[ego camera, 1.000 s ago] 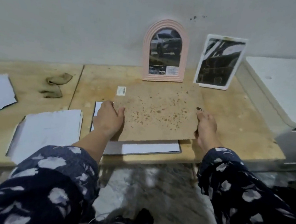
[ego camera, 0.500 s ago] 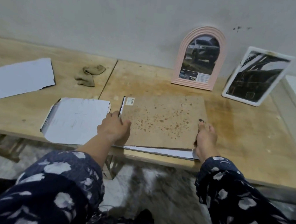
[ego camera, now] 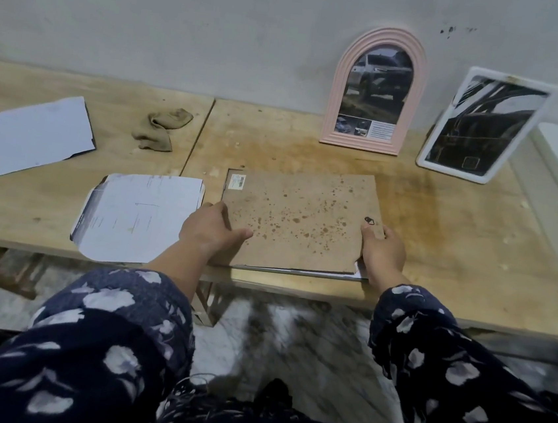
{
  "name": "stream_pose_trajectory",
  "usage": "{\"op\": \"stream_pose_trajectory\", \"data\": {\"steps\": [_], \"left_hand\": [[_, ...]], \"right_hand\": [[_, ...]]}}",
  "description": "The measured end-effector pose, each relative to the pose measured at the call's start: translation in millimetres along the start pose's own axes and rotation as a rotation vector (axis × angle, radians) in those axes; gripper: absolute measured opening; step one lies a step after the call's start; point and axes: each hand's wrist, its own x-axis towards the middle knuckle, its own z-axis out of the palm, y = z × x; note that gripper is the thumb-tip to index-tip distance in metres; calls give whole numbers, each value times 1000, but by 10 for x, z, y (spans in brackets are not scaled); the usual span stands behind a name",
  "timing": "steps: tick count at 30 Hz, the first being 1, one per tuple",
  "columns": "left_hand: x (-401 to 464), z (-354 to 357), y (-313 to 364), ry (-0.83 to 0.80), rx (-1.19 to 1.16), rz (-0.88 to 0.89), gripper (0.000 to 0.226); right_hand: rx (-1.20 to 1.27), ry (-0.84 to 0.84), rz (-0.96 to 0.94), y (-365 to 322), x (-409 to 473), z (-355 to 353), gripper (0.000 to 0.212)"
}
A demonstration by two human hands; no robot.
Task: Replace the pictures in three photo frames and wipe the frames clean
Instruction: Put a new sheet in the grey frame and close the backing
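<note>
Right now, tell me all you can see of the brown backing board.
The brown backing board is a flat, fibreboard-looking rectangle speckled with dark spots. It lies near the table's front edge over a white sheet. A barcode sticker sits beyond its far left corner. The left hand and right hand hold its side edges.

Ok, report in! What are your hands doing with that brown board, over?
Left hand and right hand grip the backing board by its sides. Board flat over third frame. Nothing blocking.
</note>
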Motion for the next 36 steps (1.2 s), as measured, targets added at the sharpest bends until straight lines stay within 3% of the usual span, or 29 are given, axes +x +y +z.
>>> {"op": "stream_pose_trajectory", "data": {"steps": [3, 7, 14, 18, 21, 25, 29, 36], "left_hand": [[-5, -6, -2, -11, -3, -8, 76], [-24, -7, 16, -20, 21, -15, 82], [-59, 33, 56, -109, 69, -36, 108], [-70, 20, 127, -134, 113, -55, 110], [-104, -17, 211, -163, 227, -59, 110], [-104, -41, 446, -235, 311, 158, 81], [-111, 118, 642, -376, 290, 200, 98], [-141, 243, 653, -258, 353, 201, 108]], "right_hand": [[-286, -30, -78, 3, 23, -63, 56], [-427, -64, -71, -5, 34, -98, 61], [-712, -217, -44, -39, -76, -100, 101], [-837, -130, -288, -152, -186, -30, 91], [-861, -345, -470, -250, -312, 51, 92], [-894, -557, -440, -247, -379, 149, 100], [-977, -543, -444, -310, -360, 164, 102], [-963, -552, -463, -312, -370, 214, 96]]}}
